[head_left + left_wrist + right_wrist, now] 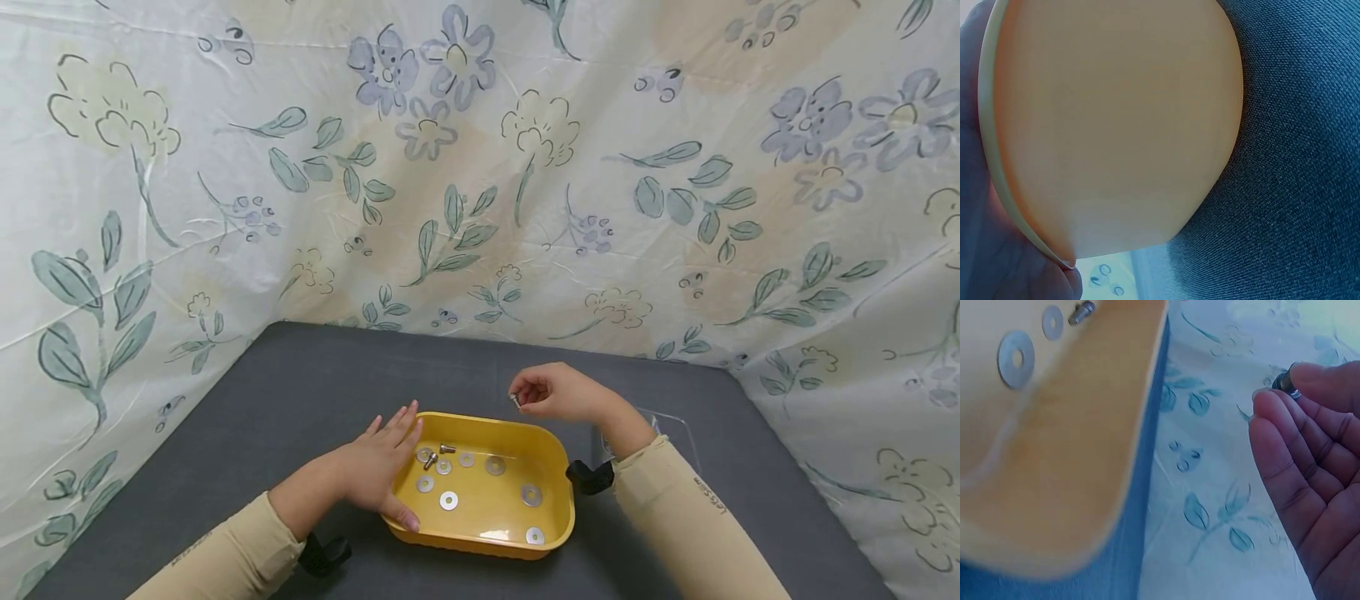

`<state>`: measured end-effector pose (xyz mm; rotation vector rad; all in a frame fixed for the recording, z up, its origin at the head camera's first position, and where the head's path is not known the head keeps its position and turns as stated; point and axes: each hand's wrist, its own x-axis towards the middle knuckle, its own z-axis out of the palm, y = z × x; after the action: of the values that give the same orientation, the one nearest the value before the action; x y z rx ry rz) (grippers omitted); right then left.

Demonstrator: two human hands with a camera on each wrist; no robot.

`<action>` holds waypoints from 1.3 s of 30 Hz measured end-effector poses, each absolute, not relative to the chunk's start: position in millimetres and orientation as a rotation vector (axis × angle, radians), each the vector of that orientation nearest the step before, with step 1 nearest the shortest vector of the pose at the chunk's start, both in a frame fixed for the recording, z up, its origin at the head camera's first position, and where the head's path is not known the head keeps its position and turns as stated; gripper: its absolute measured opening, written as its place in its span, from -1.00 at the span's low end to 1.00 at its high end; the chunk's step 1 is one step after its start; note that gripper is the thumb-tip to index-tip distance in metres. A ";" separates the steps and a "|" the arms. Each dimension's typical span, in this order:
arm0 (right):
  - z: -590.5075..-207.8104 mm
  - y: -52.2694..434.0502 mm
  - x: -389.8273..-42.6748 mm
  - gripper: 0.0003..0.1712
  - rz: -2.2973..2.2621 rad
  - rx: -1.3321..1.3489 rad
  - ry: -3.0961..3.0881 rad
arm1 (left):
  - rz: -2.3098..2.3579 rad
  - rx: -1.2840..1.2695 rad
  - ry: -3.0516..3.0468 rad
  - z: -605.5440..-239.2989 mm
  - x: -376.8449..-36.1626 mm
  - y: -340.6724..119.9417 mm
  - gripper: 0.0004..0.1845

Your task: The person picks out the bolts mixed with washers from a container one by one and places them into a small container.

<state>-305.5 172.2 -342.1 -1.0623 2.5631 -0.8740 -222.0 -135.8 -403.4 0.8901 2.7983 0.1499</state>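
Note:
A yellow tray point(480, 540) sits on the dark cloth, holding several flat metal washers point(448, 500) and two short bolts point(447, 449). My left hand point(378, 471) rests on the tray's left rim with its fingers straight and spread, the thumb lying at the near corner. The left wrist view shows the tray's outer wall point(1116, 125) up close. Beyond the tray's far right corner, my right hand point(562, 393) pinches a small metal bolt point(514, 400) between thumb and fingertips. That bolt point(1285, 382) is partly hidden by the thumb in the right wrist view.
A clear plastic box point(686, 433) stands on the dark table cloth point(337, 367) to the right, partly covered by the right forearm. A flower-printed curtain point(465, 208) hangs behind the table and along both sides.

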 end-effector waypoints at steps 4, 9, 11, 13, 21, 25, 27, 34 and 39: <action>-336.6 183.2 -303.3 -0.82 -0.921 -0.985 2.583 | 0.146 0.884 2.799 -403.3 -222.1 -136.1 0.42; -336.2 198.5 -304.0 -0.80 -0.978 -0.927 2.591 | 0.142 0.874 2.796 -401.8 -221.3 -136.4 0.43; -339.0 207.2 -307.4 -0.78 -0.985 -0.934 2.596 | 0.138 0.880 2.799 -401.4 -221.1 -136.3 0.43; -339.1 214.6 -308.0 -0.78 -0.989 -0.926 2.604 | 0.135 0.885 2.802 -401.5 -221.2 -136.3 0.43; -339.5 242.7 -309.3 -0.77 -1.036 -0.835 2.620 | 0.136 0.888 2.804 -402.7 -221.4 -136.9 0.43; -340.9 257.5 -309.7 -0.75 -1.051 -0.782 2.642 | 0.133 0.885 2.800 -403.0 -222.0 -137.0 0.43; -341.6 265.2 -309.5 -0.75 -1.061 -0.759 2.654 | 0.128 0.886 2.801 -403.5 -222.4 -136.9 0.43; -344.6 289.7 -307.4 -0.74 -1.085 -0.653 2.683 | 0.121 0.884 2.807 -405.8 -223.2 -136.9 0.45; -349.2 304.3 -309.2 -0.75 -1.061 -0.593 2.697 | 0.135 0.879 2.795 -404.6 -222.7 -137.3 0.43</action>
<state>-309.2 304.3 -349.2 -0.5934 2.6970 -1.0605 -222.7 -137.3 -404.6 0.8786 2.7955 0.1354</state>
